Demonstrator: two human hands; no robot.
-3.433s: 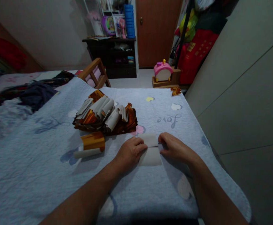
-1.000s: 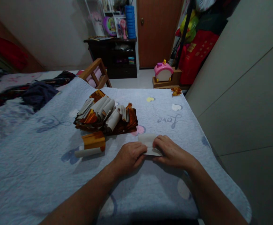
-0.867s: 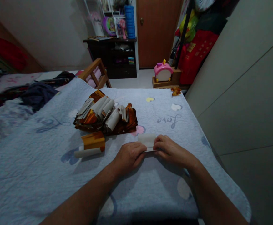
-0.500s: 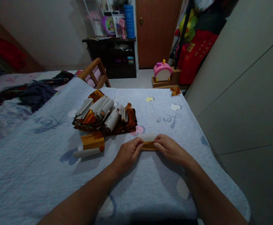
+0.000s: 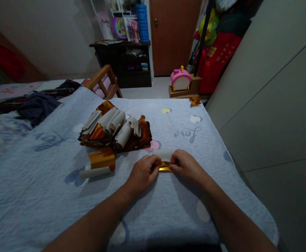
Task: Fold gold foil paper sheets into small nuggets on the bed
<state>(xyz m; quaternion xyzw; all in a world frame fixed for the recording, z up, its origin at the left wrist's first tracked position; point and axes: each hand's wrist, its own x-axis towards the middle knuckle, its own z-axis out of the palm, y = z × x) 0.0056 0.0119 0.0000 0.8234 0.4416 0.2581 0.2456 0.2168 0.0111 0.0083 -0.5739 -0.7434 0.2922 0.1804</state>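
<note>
In the head view, both forearms reach in from the bottom edge and angle inward, bringing the hands close together low over the cover. The left hand (image 5: pixel 143 172) pinches the left end of a folded sheet (image 5: pixel 165 168) between thumb and fingers; the right hand (image 5: pixel 188 166) grips its right end likewise. The sheet lies between them, a shiny gold band toward the person and a pale flap beyond.

The pale blue cover (image 5: pixel 50 199), printed with hearts and the word "Love", fills the foreground. On it, beyond the left hand, sits a pile of pale and amber sheets (image 5: pixel 123 134), with a curled sheet (image 5: pixel 102 159) just in front and amber scraps (image 5: pixel 195 101) by the far right corner. Past the far edge stand a wooden chair (image 5: pixel 97 79), a dark cabinet (image 5: pixel 121 79) and a brown door (image 5: pixel 175 38).

The cabinet's open shelves hold small items, some of them blue (image 5: pixel 144 66); others are too dim to name.
</note>
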